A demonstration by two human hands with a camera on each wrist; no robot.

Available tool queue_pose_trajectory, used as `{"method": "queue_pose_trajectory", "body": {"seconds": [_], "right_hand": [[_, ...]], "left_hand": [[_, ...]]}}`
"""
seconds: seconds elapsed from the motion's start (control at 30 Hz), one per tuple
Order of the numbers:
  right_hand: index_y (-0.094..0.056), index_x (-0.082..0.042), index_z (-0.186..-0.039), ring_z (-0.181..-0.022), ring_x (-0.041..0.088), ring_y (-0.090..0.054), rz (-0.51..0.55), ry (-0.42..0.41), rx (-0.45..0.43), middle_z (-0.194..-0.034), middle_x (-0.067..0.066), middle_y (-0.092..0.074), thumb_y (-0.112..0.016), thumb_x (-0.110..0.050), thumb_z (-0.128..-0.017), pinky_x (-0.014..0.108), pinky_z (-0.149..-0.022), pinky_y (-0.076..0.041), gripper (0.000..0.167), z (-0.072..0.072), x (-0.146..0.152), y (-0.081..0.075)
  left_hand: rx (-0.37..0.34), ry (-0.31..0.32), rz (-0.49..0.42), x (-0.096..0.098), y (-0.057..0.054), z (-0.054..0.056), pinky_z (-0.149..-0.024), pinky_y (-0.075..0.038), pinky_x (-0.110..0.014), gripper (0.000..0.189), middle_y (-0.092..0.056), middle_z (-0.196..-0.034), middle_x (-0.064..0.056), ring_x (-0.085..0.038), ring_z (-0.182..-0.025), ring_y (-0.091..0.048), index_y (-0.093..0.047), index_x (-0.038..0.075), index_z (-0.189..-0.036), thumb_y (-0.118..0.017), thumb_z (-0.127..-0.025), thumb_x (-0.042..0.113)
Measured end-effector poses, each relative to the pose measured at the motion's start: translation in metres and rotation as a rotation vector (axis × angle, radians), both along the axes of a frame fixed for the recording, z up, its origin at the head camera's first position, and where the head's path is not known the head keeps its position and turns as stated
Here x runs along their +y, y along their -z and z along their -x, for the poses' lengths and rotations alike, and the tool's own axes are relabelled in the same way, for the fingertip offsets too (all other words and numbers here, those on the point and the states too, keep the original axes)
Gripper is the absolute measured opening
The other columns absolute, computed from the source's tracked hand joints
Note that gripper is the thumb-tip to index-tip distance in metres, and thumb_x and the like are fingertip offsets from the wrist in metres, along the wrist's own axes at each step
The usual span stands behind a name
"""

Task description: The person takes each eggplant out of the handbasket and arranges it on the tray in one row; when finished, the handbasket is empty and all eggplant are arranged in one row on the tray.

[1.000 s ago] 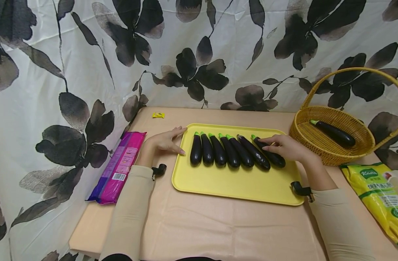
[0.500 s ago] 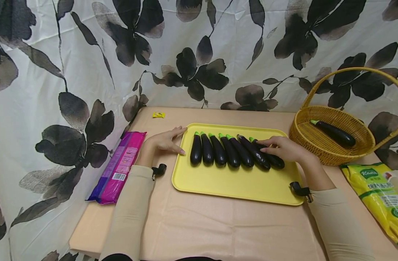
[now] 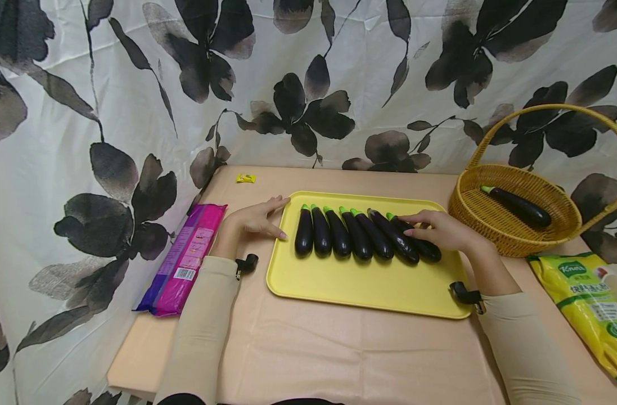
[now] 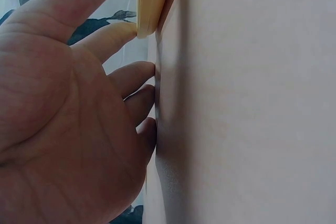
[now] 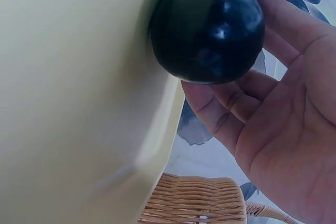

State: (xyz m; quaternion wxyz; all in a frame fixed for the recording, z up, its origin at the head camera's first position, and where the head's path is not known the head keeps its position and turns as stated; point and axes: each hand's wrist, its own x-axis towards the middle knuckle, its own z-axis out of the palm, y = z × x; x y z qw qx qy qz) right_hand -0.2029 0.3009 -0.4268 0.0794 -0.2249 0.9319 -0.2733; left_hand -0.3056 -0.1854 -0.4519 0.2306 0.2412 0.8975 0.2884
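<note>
Several dark purple eggplants (image 3: 361, 236) with green tips lie side by side in a row on a yellow tray (image 3: 359, 287). My right hand (image 3: 442, 229) reaches over the row's right end and holds the rightmost eggplant (image 3: 429, 251), its thumb on the near side. In the right wrist view, the fingers curl around the side of that eggplant (image 5: 207, 30), whose rounded end faces the camera. My left hand (image 3: 255, 219) touches the tray's left edge, with the thumb over the rim. The left wrist view has its fingers fairly straight against the tray edge (image 4: 149, 3) and the table.
A wicker basket (image 3: 470, 222) with a tall handle stands at the back right, one eggplant (image 3: 521, 206) inside. A yellow-green packet (image 3: 586, 309) lies at right. Left of the tray are a pink-purple packet (image 3: 187, 261) and a small yellow wrapper (image 3: 245, 178).
My right hand has shifted slightly left, and the rightmost eggplant's green end has moved left against its neighbour. The left hand and tray have stayed put.
</note>
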Motion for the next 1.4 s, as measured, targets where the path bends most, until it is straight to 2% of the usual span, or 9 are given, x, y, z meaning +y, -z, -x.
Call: {"method": "queue_pose_trajectory", "body": {"seconds": [0.13,0.33,0.57,0.67,0.77,0.87,1.07,1.27,1.4], "right_hand": [[-0.058,-0.005,-0.148,-0.095,0.021,-0.060,-0.011,0.019,0.027,-0.124,0.014,-0.070,-0.065,-0.027,-0.105,0.030,-0.077,-0.049,0.049,-0.001,0.001,-0.002],[-0.055,-0.008,-0.152,-0.108,0.028,-0.065,-0.029,0.078,0.056,-0.137,0.019,-0.064,-0.062,-0.031,-0.106,0.042,-0.086,-0.054,0.051,-0.004,0.004,-0.009],[-0.054,-0.016,-0.153,-0.117,0.032,-0.063,0.096,0.198,0.153,-0.145,0.014,-0.060,-0.063,-0.031,-0.105,0.046,-0.090,-0.056,0.051,-0.007,0.016,-0.025],[-0.053,-0.014,-0.154,-0.122,0.038,-0.060,0.121,0.241,0.207,-0.146,0.016,-0.057,-0.062,-0.031,-0.106,0.054,-0.096,-0.054,0.052,-0.008,0.025,-0.033],[-0.054,-0.012,-0.153,-0.123,0.044,-0.058,0.120,0.279,0.259,-0.141,0.020,-0.057,-0.063,-0.031,-0.105,0.066,-0.098,-0.050,0.052,-0.008,0.037,-0.040],[-0.055,-0.012,-0.152,-0.126,0.049,-0.054,0.119,0.308,0.288,-0.141,0.023,-0.055,-0.065,-0.030,-0.104,0.071,-0.098,-0.046,0.052,-0.006,0.051,-0.044],[-0.053,-0.011,-0.153,-0.135,0.053,-0.045,0.069,0.333,0.281,-0.153,0.025,-0.047,-0.066,-0.026,-0.104,0.074,-0.101,-0.042,0.053,-0.002,0.082,-0.047],[-0.050,-0.009,-0.155,-0.144,0.057,-0.033,0.033,0.353,0.250,-0.159,0.027,-0.039,-0.065,-0.028,-0.104,0.078,-0.110,-0.030,0.056,0.008,0.119,-0.041],[-0.045,-0.006,-0.157,-0.145,0.061,-0.028,-0.047,0.364,0.212,-0.160,0.034,-0.035,-0.063,-0.031,-0.106,0.079,-0.114,-0.023,0.059,0.015,0.146,-0.037]], "left_hand": [[0.007,0.003,0.007,0.000,0.000,0.000,-0.132,0.002,-0.052,0.122,-0.001,-0.177,-0.006,-0.026,-0.164,0.009,-0.019,0.025,-0.168,-0.093,-0.074,0.049],[0.002,-0.001,0.010,0.000,0.000,0.000,-0.132,0.001,-0.052,0.123,0.000,-0.177,-0.007,-0.026,-0.164,0.008,-0.019,0.025,-0.168,-0.093,-0.073,0.050],[-0.004,0.002,0.002,0.000,0.001,0.001,-0.132,0.002,-0.053,0.123,0.000,-0.177,-0.007,-0.027,-0.164,0.009,-0.018,0.024,-0.169,-0.093,-0.073,0.049],[-0.003,0.004,0.002,-0.001,0.001,0.001,-0.132,0.002,-0.053,0.124,0.000,-0.177,-0.007,-0.028,-0.164,0.009,-0.018,0.023,-0.169,-0.093,-0.074,0.049],[0.002,0.009,0.005,-0.001,0.001,0.002,-0.132,0.002,-0.054,0.123,-0.001,-0.177,-0.007,-0.028,-0.164,0.009,-0.018,0.023,-0.169,-0.093,-0.074,0.049],[0.003,0.016,0.001,-0.002,0.001,0.001,-0.132,0.001,-0.053,0.123,-0.001,-0.177,-0.006,-0.027,-0.164,0.009,-0.017,0.024,-0.169,-0.093,-0.075,0.048],[-0.009,0.017,-0.014,-0.001,0.000,0.002,-0.132,0.002,-0.052,0.123,0.000,-0.177,-0.005,-0.026,-0.164,0.009,-0.018,0.025,-0.169,-0.093,-0.074,0.048],[-0.009,0.019,-0.015,0.000,0.001,0.002,-0.132,0.002,-0.053,0.123,0.000,-0.177,-0.006,-0.028,-0.164,0.009,-0.018,0.024,-0.169,-0.093,-0.075,0.047],[-0.005,0.014,-0.007,-0.001,0.001,0.001,-0.132,0.002,-0.053,0.123,0.001,-0.177,-0.006,-0.027,-0.164,0.009,-0.018,0.025,-0.169,-0.093,-0.074,0.047]]}}
